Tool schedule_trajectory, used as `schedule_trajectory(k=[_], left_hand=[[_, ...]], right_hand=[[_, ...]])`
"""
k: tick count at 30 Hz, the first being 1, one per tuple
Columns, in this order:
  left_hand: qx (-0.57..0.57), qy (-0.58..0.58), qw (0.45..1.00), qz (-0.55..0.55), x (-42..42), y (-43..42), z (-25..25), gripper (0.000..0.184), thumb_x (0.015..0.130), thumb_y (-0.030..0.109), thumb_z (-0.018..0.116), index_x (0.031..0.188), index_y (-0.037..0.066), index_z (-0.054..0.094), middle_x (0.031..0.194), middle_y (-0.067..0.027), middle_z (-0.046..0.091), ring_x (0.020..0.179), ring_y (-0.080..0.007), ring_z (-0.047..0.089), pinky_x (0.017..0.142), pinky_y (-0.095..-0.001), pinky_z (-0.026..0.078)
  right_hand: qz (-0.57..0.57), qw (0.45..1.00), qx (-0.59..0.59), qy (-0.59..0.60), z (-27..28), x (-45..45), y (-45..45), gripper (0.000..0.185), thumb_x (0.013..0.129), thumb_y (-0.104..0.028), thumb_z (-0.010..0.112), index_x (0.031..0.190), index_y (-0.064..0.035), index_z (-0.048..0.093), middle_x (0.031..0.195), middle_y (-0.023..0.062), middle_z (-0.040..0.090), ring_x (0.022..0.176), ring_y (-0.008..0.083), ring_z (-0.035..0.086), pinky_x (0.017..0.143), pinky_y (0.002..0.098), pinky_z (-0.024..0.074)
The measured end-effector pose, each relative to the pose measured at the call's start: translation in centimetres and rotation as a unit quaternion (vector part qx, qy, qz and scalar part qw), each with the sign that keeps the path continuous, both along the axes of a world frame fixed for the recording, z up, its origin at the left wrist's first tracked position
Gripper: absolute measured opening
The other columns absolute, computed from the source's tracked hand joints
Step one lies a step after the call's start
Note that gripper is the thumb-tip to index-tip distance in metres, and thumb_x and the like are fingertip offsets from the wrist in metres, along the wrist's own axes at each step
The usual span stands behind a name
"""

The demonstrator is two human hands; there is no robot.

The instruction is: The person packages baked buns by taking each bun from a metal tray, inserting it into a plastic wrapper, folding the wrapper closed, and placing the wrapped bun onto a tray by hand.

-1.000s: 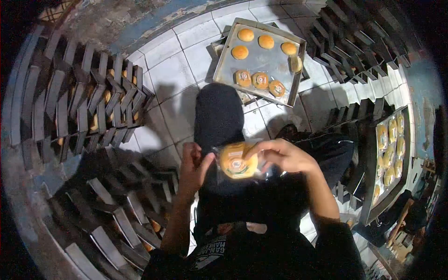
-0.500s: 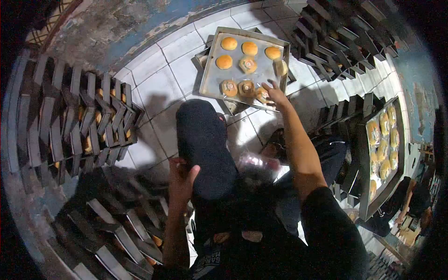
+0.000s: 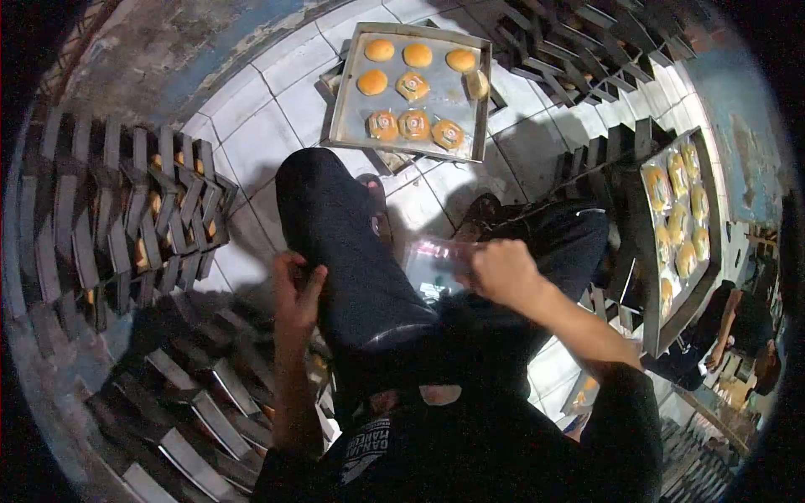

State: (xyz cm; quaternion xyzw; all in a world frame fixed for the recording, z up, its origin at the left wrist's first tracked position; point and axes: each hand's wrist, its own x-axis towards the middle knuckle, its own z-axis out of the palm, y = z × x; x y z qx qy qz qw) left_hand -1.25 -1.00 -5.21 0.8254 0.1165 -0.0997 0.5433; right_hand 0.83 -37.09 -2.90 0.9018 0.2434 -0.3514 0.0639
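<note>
My right hand (image 3: 506, 272) is closed on the edge of a clear plastic bag (image 3: 440, 267), just above my lap. My left hand (image 3: 298, 293) is beside my left knee, thumb apart from the curled fingers, with nothing visible in it. A metal tray (image 3: 352, 117) rests tilted on another tray on the floor ahead. Several unwrapped round buns (image 3: 418, 55) lie in its upper part. Wrapped buns with printed labels (image 3: 413, 125) line its lower side, and another wrapped bun (image 3: 412, 85) sits above them. One more bun (image 3: 476, 84) leans at the tray's right wall.
Stacked dark trays (image 3: 126, 201) stand at the left, with more (image 3: 201, 411) at lower left and others (image 3: 579, 50) at upper right. A tray of wrapped buns (image 3: 704, 289) tops the right stack. Beyond it, a person's arm (image 3: 728, 323) shows at the far right.
The bun from my hands now lies wrapped in the floor tray's middle. My right hand reached to the tray, then came back to my lap and took hold of the plastic bag. The view shifted.
</note>
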Motion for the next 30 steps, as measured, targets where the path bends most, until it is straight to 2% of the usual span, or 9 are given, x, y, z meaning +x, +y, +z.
schedule_trajectory(k=[6,9,13,17,21,22,24,25,30], left_hand=[[-0.037,-0.027,0.999,0.018,-0.7,-3.6,3.0,0.035,0.101,0.021,0.072,0.126,0.008,0.051,0.103,-0.004,0.054,0.094,-0.0158,0.054,0.089,-0.0356,0.047],[-0.09,-0.031,0.994,-0.051,-1.1,-5.0,2.5,0.04,0.099,0.015,0.072,0.132,0.008,0.051,0.121,-0.008,0.054,0.108,-0.0213,0.057,0.102,-0.0386,0.045],[-0.22,0.099,0.969,-0.053,-2.0,-8.6,4.3,0.089,0.092,0.011,0.073,0.165,0.016,0.021,0.162,-0.0148,0.038,0.148,-0.0304,0.039,0.123,-0.0491,0.032],[-0.494,0.201,0.845,-0.041,-1.9,-10.4,3.2,0.078,0.108,0.028,0.06,0.169,0.014,0.014,0.165,-0.0181,0.037,0.149,-0.0323,0.04,0.124,-0.0491,0.031],[-0.586,0.241,0.774,-0.006,-1.2,-10.7,1.0,0.046,0.11,0.028,0.057,0.146,0.0,0.054,0.127,-0.0187,0.07,0.114,-0.0273,0.07,0.098,-0.0436,0.057],[-0.51,0.194,0.838,0.018,-0.3,-10.9,2.4,0.034,0.108,0.026,0.061,0.128,-0.001,0.062,0.114,-0.0151,0.073,0.098,-0.0236,0.071,0.086,-0.0394,0.059],[-0.328,0.073,0.942,0.011,1.0,-10.1,2.8,0.028,0.106,0.026,0.065,0.106,-0.002,0.073,0.096,-0.0129,0.076,0.074,-0.0194,0.072,0.069,-0.0324,0.061],[-0.285,0.059,0.957,-0.006,1.6,-9.0,3.0,0.027,0.105,0.024,0.065,0.106,-0.002,0.073,0.095,-0.0127,0.076,0.074,-0.0182,0.072,0.069,-0.0314,0.06],[-0.152,0.032,0.987,0.027,4.4,-3.7,2.7,0.014,0.099,0.011,0.072,0.101,-0.003,0.072,0.092,-0.011,0.077,0.077,-0.0156,0.073,0.071,-0.0279,0.058]], right_hand=[[0.128,0.99,-0.012,-0.066,-9.6,-7.4,2.7,0.031,0.101,-0.029,0.054,0.122,-0.0116,0.068,0.105,0.0078,0.069,0.097,0.0225,0.066,0.072,0.0394,0.0463],[0.053,0.971,0.185,-0.143,-10.1,-8.0,2.1,0.027,0.1,-0.025,0.058,0.112,-0.0077,0.075,0.114,0.0174,0.07,0.102,0.0347,0.066,0.084,0.0478,0.0497],[-0.073,0.923,0.364,-0.102,0.9,-2.4,0.6,0.023,0.098,-0.024,0.067,0.1,-0.0049,0.079,0.127,0.0207,0.069,0.118,0.0401,0.063,0.1,0.0507,0.0489],[-0.263,0.798,0.543,0.009,7.4,0.9,-1.6,0.023,0.097,-0.023,0.074,0.096,-0.0001,0.077,0.148,0.0227,0.06,0.132,0.0379,0.06,0.11,0.0445,0.0461],[-0.281,0.74,0.61,-0.01,8.2,2.4,-2.0,0.025,0.092,-0.015,0.08,0.076,0.001,0.067,0.137,0.0211,0.068,0.13,0.0349,0.063,0.109,0.045,0.0456],[-0.277,0.75,0.599,-0.044,8.3,2.9,-2.4,0.034,0.087,-0.005,0.083,0.07,-0.0029,0.054,0.116,0.0179,0.075,0.122,0.0273,0.068,0.101,0.0421,0.0516],[-0.47,0.565,0.678,0.009,7.4,3.8,-2.2,0.039,0.087,0.002,0.082,0.074,-0.0065,0.047,0.1,0.0138,0.074,0.106,0.0194,0.072,0.088,0.0339,0.057],[-0.485,0.556,0.674,-0.017,6.4,4.5,-2.8,0.042,0.088,0.006,0.081,0.079,-0.0086,0.042,0.097,0.0134,0.074,0.093,0.0136,0.072,0.077,0.0268,0.0575],[-0.496,0.562,0.661,0.017,4.3,8.4,0.2,0.039,0.087,0.008,0.081,0.082,-0.0084,0.046,0.085,0.0024,0.065,0.092,0.013,0.071,0.079,0.0263,0.0555]])
